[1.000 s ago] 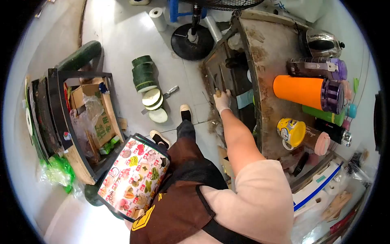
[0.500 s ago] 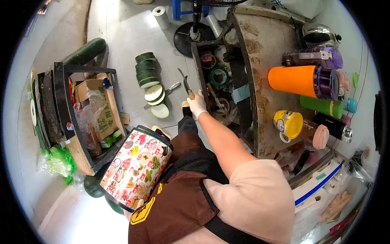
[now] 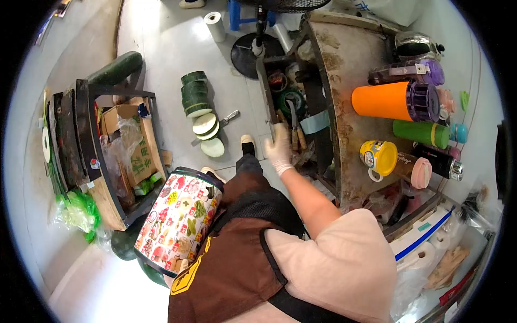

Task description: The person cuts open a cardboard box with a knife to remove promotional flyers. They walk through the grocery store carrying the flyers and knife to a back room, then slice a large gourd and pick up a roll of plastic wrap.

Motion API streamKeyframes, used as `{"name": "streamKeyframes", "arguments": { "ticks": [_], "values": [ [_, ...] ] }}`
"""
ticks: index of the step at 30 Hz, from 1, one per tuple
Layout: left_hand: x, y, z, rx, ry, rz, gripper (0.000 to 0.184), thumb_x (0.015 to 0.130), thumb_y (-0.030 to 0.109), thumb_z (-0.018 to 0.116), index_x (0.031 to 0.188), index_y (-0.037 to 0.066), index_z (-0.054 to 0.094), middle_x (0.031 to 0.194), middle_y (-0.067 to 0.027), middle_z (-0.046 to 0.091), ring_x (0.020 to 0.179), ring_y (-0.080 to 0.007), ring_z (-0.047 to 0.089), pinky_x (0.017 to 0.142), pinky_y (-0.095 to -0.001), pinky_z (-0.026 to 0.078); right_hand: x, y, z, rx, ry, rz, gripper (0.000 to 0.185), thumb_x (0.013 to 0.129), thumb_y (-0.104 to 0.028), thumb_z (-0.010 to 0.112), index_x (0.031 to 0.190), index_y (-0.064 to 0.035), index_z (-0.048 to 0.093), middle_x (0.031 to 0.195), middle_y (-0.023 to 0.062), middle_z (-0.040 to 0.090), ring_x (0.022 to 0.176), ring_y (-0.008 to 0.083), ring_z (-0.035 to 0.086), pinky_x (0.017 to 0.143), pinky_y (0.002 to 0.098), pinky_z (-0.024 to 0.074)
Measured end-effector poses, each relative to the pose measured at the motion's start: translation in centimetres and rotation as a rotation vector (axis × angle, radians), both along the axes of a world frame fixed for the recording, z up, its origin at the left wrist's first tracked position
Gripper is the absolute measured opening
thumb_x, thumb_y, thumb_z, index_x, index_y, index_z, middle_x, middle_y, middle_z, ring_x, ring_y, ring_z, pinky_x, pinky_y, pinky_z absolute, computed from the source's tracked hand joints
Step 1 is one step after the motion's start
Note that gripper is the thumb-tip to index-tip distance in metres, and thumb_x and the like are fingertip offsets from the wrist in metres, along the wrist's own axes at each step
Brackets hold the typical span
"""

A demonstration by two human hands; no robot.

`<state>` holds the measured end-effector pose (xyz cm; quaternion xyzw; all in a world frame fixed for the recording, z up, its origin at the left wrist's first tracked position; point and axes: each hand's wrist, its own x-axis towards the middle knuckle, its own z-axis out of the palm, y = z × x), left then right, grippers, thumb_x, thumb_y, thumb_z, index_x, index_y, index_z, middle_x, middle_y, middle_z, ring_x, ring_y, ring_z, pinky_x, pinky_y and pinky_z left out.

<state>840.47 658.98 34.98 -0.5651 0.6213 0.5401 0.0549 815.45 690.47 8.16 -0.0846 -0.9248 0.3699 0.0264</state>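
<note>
My right hand (image 3: pixel 278 148), in a thin pale glove, is open beside the front edge of a dark open drawer (image 3: pixel 265 91). It holds nothing, and its fingers point toward the drawer. Inside the drawer lies a curved-blade knife (image 3: pixel 292 112), its wooden handle (image 3: pixel 300 138) just right of my fingers. Another wooden handle (image 3: pixel 294 138) is next to it. A printed container (image 3: pixel 177 218) with food pictures and a dark rim is tilted against my left side. My left hand does not show; the container and my body cover that area.
Thick winter melon slices (image 3: pixel 195 97) and a knife (image 3: pixel 231 117) lie on the floor. A black rack (image 3: pixel 83 129) with a cardboard box stands at left. An orange bottle (image 3: pixel 379 101) and other cups are on the worn tabletop (image 3: pixel 344 70) at right. A fan base (image 3: pixel 246 54) is ahead.
The curved knife has gone from my right hand into the drawer. My right hand has let go and drawn back slightly to the right. The printed container has shifted a little.
</note>
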Motion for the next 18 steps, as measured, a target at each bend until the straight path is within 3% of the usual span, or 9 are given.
{"name": "streamKeyframes", "arguments": {
  "ticks": [2, 5, 6, 8, 13, 14, 15, 16, 18],
  "values": [
    [0.0, 0.3, 0.4, -0.005, 0.009, 0.003, 0.054, 0.069, -0.001, 0.074, 0.115, -0.004, 0.048, 0.101, -0.0115, 0.06, 0.087, -0.0181, 0.059, 0.077, -0.0298, 0.049, 0.3, -2.5, 0.9, -0.381, -0.506, 0.346, 0.067, 0.079, -0.029, 0.059, 0.133, 0.0008, 0.034, 0.13, 0.0258, 0.041, 0.121, 0.0329, 0.042, 0.099, 0.0374, 0.0351],
    [-0.1, 0.7, 0.9, -0.01, 0.027, 0.003, 0.054, 0.069, -0.002, 0.074, 0.116, -0.004, 0.047, 0.101, -0.0116, 0.06, 0.087, -0.0181, 0.059, 0.077, -0.0298, 0.049, -0.5, -2.4, -2.1, -0.141, -0.926, 0.0, 0.069, 0.077, -0.028, 0.057, 0.134, 0.0021, 0.031, 0.128, 0.0271, 0.043, 0.119, 0.0351, 0.044, 0.096, 0.0383, 0.037],
    [-0.2, 0.7, 1.0, -0.01, 0.032, 0.005, 0.054, 0.069, -0.002, 0.074, 0.116, -0.004, 0.047, 0.101, -0.0116, 0.06, 0.087, -0.0181, 0.059, 0.077, -0.0298, 0.049, -0.6, -0.8, -3.5, -0.275, -0.863, -0.16, 0.074, 0.08, -0.032, 0.055, 0.14, -0.0007, 0.023, 0.138, 0.024, 0.034, 0.128, 0.0344, 0.034, 0.106, 0.0348, 0.0269],
    [-0.2, 1.1, 1.3, -0.01, 0.046, 0.016, 0.054, 0.069, -0.002, 0.074, 0.116, -0.004, 0.047, 0.101, -0.0116, 0.06, 0.087, -0.0182, 0.059, 0.077, -0.0299, 0.049, -1.1, -0.4, -0.6, -0.236, -0.916, -0.137, 0.079, 0.081, -0.035, 0.055, 0.14, 0.0031, 0.018, 0.143, 0.0239, 0.025, 0.132, 0.0329, 0.028, 0.108, 0.0344, 0.0225],
    [-0.3, 2.0, 2.7, -0.023, 0.094, 0.067, 0.055, 0.069, -0.002, 0.075, 0.116, -0.004, 0.047, 0.101, -0.0117, 0.06, 0.087, -0.0182, 0.06, 0.077, -0.0299, 0.049, -1.1, 5.1, -4.9, -0.067, -0.697, -0.174, 0.061, 0.077, -0.026, 0.054, 0.128, 0.0032, 0.04, 0.124, 0.025, 0.049, 0.117, 0.0383, 0.046, 0.096, 0.0396, 0.0363],
    [-0.4, 2.3, 2.9, -0.016, 0.103, 0.087, 0.055, 0.069, -0.002, 0.075, 0.116, -0.004, 0.047, 0.101, -0.0117, 0.06, 0.087, -0.0182, 0.06, 0.077, -0.0299, 0.049, -1.4, 5.5, -2.6, -0.115, -0.685, -0.268, 0.06, 0.076, -0.025, 0.053, 0.127, 0.0039, 0.041, 0.125, 0.0245, 0.049, 0.118, 0.0377, 0.045, 0.097, 0.0398, 0.0357],
    [-1.7, 3.0, 3.8, -0.041, 0.11, 0.101, 0.055, 0.069, -0.001, 0.075, 0.117, -0.004, 0.047, 0.102, -0.0115, 0.06, 0.087, -0.018, 0.059, 0.077, -0.0299, 0.049, -2.3, 6.1, 0.7, -0.198, -0.735, -0.198, 0.06, 0.079, -0.026, 0.053, 0.13, 0.0027, 0.039, 0.13, 0.0233, 0.045, 0.122, 0.0364, 0.041, 0.099, 0.0398, 0.0332],
    [-2.2, 3.2, 4.3, -0.076, 0.124, 0.123, 0.056, 0.069, -0.001, 0.075, 0.117, -0.003, 0.047, 0.102, -0.0113, 0.06, 0.087, -0.0178, 0.059, 0.077, -0.0299, 0.049, -2.1, 4.6, 3.2, -0.246, -0.695, -0.463, 0.053, 0.084, -0.029, 0.052, 0.128, -0.0002, 0.044, 0.131, 0.0213, 0.045, 0.126, 0.0344, 0.037, 0.1, 0.0387, 0.0306],
    [-1.9, 2.6, 4.7, -0.027, 0.137, 0.049, 0.057, 0.07, 0.003, 0.076, 0.119, -0.001, 0.046, 0.105, -0.0098, 0.06, 0.092, -0.0177, 0.059, 0.081, -0.0298, 0.047, -2.2, 4.1, 0.7, 0.115, -0.622, -0.405, 0.059, 0.089, -0.042, 0.044, 0.125, 0.0041, 0.045, 0.131, 0.0186, 0.045, 0.126, 0.0301, 0.036, 0.103, 0.0374, 0.0271]
  ]
}}
